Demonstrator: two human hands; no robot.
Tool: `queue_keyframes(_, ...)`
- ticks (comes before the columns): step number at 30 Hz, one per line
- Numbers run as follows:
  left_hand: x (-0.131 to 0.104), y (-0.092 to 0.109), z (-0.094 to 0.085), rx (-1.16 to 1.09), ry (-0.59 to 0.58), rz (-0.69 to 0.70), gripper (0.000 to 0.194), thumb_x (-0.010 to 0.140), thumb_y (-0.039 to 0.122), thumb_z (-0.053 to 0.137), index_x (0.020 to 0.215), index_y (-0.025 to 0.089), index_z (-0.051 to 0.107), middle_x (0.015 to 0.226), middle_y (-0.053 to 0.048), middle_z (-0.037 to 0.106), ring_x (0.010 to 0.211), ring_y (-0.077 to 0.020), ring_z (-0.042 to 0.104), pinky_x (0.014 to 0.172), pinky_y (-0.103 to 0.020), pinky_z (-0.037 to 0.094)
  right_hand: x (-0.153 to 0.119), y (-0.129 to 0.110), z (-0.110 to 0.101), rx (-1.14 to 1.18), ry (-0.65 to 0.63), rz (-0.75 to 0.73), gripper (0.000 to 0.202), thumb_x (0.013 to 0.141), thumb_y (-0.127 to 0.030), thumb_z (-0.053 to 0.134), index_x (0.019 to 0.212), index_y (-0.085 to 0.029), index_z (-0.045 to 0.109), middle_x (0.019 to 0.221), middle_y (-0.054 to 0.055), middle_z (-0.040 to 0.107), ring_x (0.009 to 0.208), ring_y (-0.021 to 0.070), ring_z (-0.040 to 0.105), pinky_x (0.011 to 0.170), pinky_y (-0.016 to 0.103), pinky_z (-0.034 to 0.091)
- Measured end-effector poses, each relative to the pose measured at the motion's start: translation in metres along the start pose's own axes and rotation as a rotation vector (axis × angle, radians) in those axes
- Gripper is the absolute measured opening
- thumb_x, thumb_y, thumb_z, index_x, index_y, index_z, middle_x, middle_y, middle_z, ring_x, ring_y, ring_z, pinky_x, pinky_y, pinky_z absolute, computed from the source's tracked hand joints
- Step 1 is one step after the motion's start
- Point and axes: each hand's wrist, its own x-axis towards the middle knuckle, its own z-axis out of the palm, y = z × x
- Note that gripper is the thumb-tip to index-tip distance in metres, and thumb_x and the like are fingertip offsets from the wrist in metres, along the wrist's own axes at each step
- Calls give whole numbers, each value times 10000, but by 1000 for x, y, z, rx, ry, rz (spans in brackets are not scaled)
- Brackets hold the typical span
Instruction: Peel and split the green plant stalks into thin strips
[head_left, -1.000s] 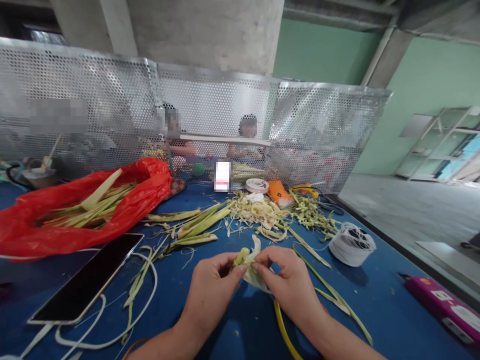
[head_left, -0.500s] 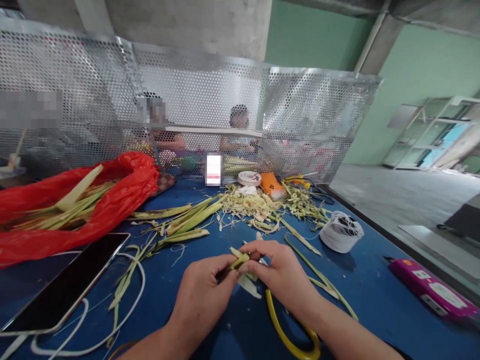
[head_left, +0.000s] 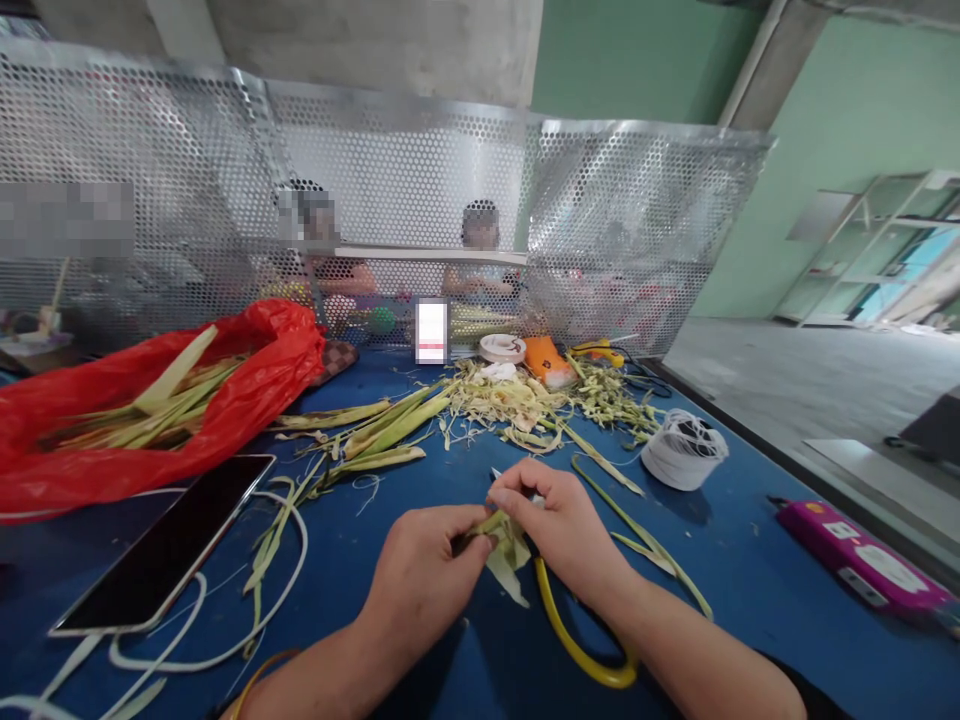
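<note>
Between my two hands is a pale green strip of husk (head_left: 510,550), its loose end hanging below the fingers. My left hand (head_left: 431,560) is closed, thumb and fingers pinching the strip's left part. My right hand (head_left: 559,520) pinches its upper right part, with the fingers curled and partly hiding it. Under the right hand and wrist runs a yellow looped handle (head_left: 566,635), seemingly of scissors. A pointed metal tip (head_left: 494,473) shows beyond the fingers. Whether the right hand touches the handle, I cannot tell.
On the blue table (head_left: 420,650) are a red bag of husks (head_left: 277,330), a phone (head_left: 169,550) with white cable, husk strips (head_left: 397,425), a scrap pile (head_left: 517,400), a tape roll (head_left: 502,348), white cord (head_left: 684,455) and a purple case (head_left: 862,560). People sit behind a perforated screen (head_left: 622,220).
My right hand has turned and drawn its fingers in over the husk strip. More of the strip's pale, spread part shows between the hands. The view has shifted slightly.
</note>
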Motion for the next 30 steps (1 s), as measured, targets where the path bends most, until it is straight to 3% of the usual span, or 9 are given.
queue_keyframes(3, 2, -2, 0, -88, -16, -32, 198, 750, 191, 510, 675, 196, 693, 556, 42, 513, 550, -106, 432, 531, -220, 279, 1, 2, 0, 12, -6, 46, 74, 771, -248, 606, 768, -189, 651, 662, -10, 610, 649, 139, 548, 611, 250, 416)
queue_keyframes(7, 6, -5, -1, -402, -63, -161, 260, 746, 276, 567, 897, 175, 753, 673, -7, 648, 590, -131, 497, 553, -223, 374, 2, 0, -6, -59, 71, 0, 139, 835, -322, 553, 795, -200, 606, 731, 1, 625, 687, 142, 556, 610, 246, 410)
queue_keyframes(9, 8, -4, -3, -503, -20, -224, 296, 726, 313, 606, 921, 148, 755, 662, -19, 654, 571, -126, 493, 550, -224, 398, 2, -3, -12, -150, 79, -31, 169, 847, -359, 543, 782, -207, 573, 725, 3, 624, 682, 148, 558, 607, 252, 404)
queue_keyframes(14, 11, 2, -10, -587, 122, -284, 369, 680, 355, 667, 962, 133, 751, 684, -25, 674, 534, -107, 477, 515, -213, 400, 2, -5, -17, -360, -50, -39, 103, 756, -303, 627, 755, -224, 562, 681, -14, 634, 655, 165, 556, 613, 269, 384)
queue_keyframes(23, 7, -6, 0, -492, 93, -152, 243, 752, 296, 614, 900, 172, 761, 669, 11, 663, 589, -118, 498, 555, -203, 384, -1, 4, -9, -402, -4, -158, 115, 790, -197, 582, 679, -218, 603, 657, -17, 631, 690, 165, 564, 745, 309, 363)
queue_keyframes(25, 5, -6, 2, -440, 75, -121, 213, 772, 289, 588, 850, 179, 754, 663, 22, 650, 592, -118, 492, 555, -202, 369, -2, 3, -9, -385, 18, -116, 50, 785, -202, 590, 749, -221, 618, 680, -12, 645, 712, 176, 569, 742, 311, 372)
queue_keyframes(27, 4, -6, 2, -339, 58, -82, 208, 793, 281, 555, 749, 180, 731, 610, 34, 611, 573, -115, 474, 540, -205, 337, -1, 2, -9, -308, 4, -44, 126, 770, -204, 601, 890, -222, 633, 694, -14, 651, 715, 180, 574, 705, 295, 395)
queue_keyframes(30, 3, -4, -1, -136, 58, -1, 276, 833, 273, 501, 634, 186, 671, 549, 42, 552, 547, -111, 453, 527, -214, 288, 1, 0, -12, -165, -120, 11, 221, 745, -199, 624, 962, -214, 666, 705, -17, 654, 687, 164, 583, 659, 266, 418)
